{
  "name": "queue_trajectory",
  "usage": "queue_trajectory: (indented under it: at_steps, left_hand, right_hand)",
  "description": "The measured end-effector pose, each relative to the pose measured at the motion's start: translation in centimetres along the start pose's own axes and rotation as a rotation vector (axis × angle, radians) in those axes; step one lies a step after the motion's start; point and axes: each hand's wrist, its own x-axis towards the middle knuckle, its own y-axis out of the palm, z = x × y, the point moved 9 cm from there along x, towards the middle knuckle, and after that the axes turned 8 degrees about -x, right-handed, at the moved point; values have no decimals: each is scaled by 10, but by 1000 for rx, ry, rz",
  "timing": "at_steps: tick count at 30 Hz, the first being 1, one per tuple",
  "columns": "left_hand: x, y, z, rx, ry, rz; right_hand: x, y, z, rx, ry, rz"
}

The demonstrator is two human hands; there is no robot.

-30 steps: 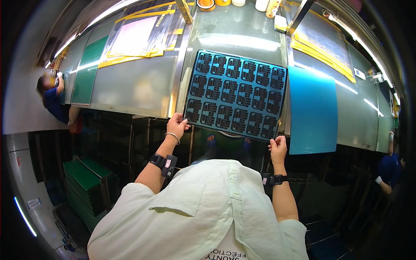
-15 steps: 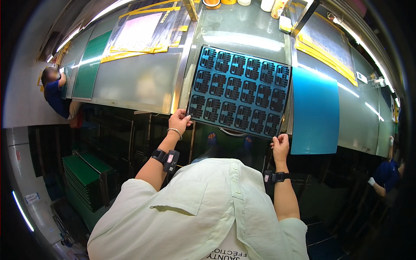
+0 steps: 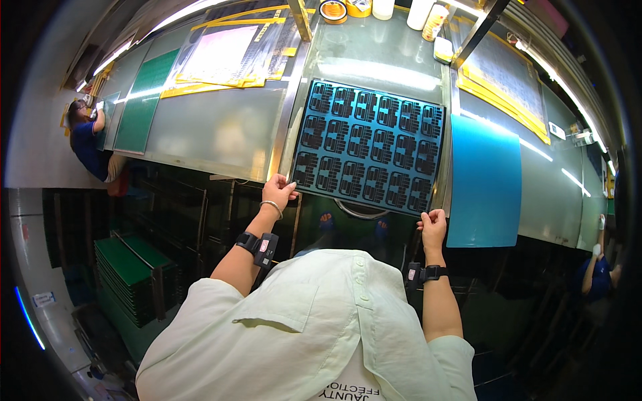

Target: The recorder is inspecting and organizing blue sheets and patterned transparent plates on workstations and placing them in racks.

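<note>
A dark-edged blue panel (image 3: pixel 366 119) printed with rows of black circuit-like patterns lies over the glass-topped table in front of me. My left hand (image 3: pixel 279 192) pinches its near left corner between thumb and fingers. At the near right corner, the thumb and fingers of my right hand (image 3: pixel 433 224) are closed on the panel's edge. The near edge of the panel reaches the table's front edge, between my hands.
A plain blue sheet (image 3: pixel 485 187) overhangs the table's front edge, right of the panel. Yellow-edged films (image 3: pixel 221 53) lie at the far left, near a green board (image 3: pixel 148 100). Bottles and tape rolls (image 3: pixel 332 10) stand at the back. Green boards (image 3: pixel 130 271) fill a rack below left. Co-workers are at both sides.
The whole view has shifted slightly, so the table and panel appear a little lower. Both hands keep their hold on the panel's near corners. The co-worker at the right has raised a gloved hand.
</note>
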Motion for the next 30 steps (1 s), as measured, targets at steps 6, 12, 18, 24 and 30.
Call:
queue_trajectory:
  at_steps: [6, 12, 18, 24, 30]
  left_hand:
    - [1, -5, -7, 68, 22, -37]
    - [-21, 2, -63, 541, 555, -200]
    - [-36, 1, -49, 721, 652, -317]
    - [-33, -11, -16, 586, 379, -434]
    - [-11, -11, 39, -103, -50, -280]
  right_hand:
    - [4, 7, 10, -37, -15, 0]
    - [1, 1, -3, 6, 22, -36]
    - [1, 7, -6, -16, 23, -7]
    - [6, 4, -4, -31, 31, -8]
    - [-8, 2, 62, -760, -220, -114]
